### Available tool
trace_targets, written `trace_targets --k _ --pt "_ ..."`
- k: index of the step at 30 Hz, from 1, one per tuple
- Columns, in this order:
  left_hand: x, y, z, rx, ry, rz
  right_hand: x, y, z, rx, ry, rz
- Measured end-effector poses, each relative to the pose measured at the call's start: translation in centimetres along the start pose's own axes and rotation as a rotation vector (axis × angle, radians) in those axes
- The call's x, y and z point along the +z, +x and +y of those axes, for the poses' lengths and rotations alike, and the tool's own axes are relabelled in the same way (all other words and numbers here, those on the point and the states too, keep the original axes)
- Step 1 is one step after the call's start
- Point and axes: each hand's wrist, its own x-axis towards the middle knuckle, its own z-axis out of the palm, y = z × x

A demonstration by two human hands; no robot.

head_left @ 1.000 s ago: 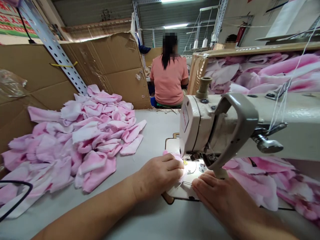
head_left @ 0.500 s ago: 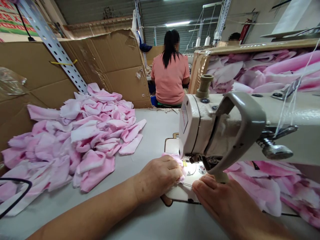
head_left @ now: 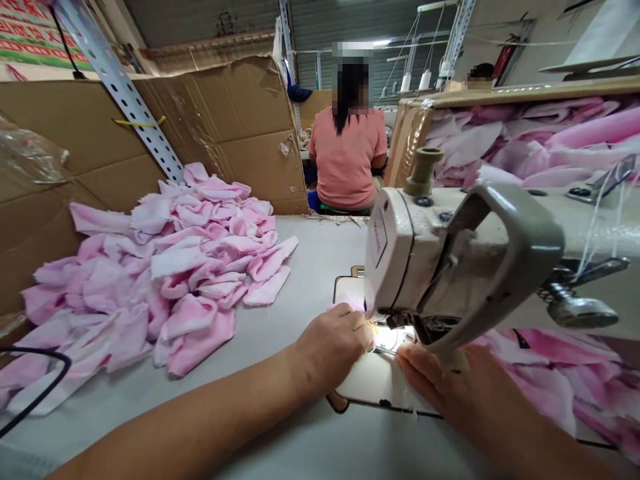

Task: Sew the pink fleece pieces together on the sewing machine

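Note:
My left hand (head_left: 333, 347) is closed on a small piece of pink cloth (head_left: 350, 306), pressing it to the machine bed just left of the needle area. Most of that cloth is hidden under my fingers. My right hand (head_left: 445, 380) rests on the bed right of the lit needle plate (head_left: 393, 337), fingers together and bent. Whatever its fingertips hold, if anything, is hidden. Over both hands stands the white sewing machine (head_left: 390, 247), its grey guard (head_left: 530, 233) partly covering my right hand.
Pink and white cloth pieces (head_left: 185, 260) lie heaped on the table's left. More pink cloth (head_left: 545, 380) lies behind my right hand. A cardboard partition (head_left: 240, 133) and a cloth-filled carton (head_left: 413, 133) stand beyond. Past them sits a person in a salmon shirt (head_left: 347, 160).
The view has shifted slightly, so most things appear further right. My left hand has edged forward beside the needle area, and less of its cloth shows. My right hand stays by the plate.

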Motion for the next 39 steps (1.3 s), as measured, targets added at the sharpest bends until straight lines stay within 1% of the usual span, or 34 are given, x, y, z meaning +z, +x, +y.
trace_targets --k 2,4,6,9,11,17,20,25,28,31,33,35,37,39 --pt "0.0 0.1 0.3 -0.026 0.025 -0.070 -0.1 0.0 0.0 0.006 -0.004 -0.012" --pt "-0.1 0.0 0.5 -0.041 0.026 -0.104 -0.2 0.0 0.0 0.004 -0.035 -0.011" --pt "-0.2 -0.1 0.5 -0.037 0.006 -0.072 0.0 -0.1 0.0 -0.003 -0.086 -0.001" --pt "-0.4 -0.4 0.4 -0.051 -0.058 0.029 0.3 -0.2 0.3 -0.053 -0.164 0.023" --pt "-0.6 -0.7 0.2 -0.070 -0.103 0.062 0.4 -0.2 0.4 -0.072 -0.184 0.026" --pt "-1.1 -1.1 -0.5 -0.056 -0.146 0.084 0.2 -0.2 0.5 -0.078 -0.188 0.029" --pt "-1.5 -0.8 -0.7 -0.057 -0.141 0.083 0.4 0.0 0.8 -0.130 -0.184 0.028" --pt "-1.8 -0.5 -0.9 -0.057 -0.113 0.060 0.9 0.6 0.9 -0.199 -0.166 0.091" --pt "-1.6 -0.7 -1.3 -0.011 -0.109 0.098 0.8 0.8 0.3 -0.209 -0.086 0.025" --pt "-1.9 -1.2 -1.6 0.073 -0.177 0.111 0.4 0.7 -0.3 -0.203 -0.049 -0.015" --pt "-2.4 -1.4 -1.7 0.129 -0.225 0.079 0.2 0.4 -0.5 -0.195 -0.035 -0.030" --pt "-2.9 -1.6 -1.7 0.168 -0.226 0.017 0.0 0.2 -0.6 -0.179 -0.011 -0.062" --pt "-3.1 -1.7 -1.8 0.163 -0.176 -0.055 -0.1 0.0 -0.7 -0.175 0.012 -0.093" --pt "-3.1 -1.8 -1.9 0.140 -0.108 -0.094 -0.2 -0.1 -0.7 -0.183 0.021 -0.100"
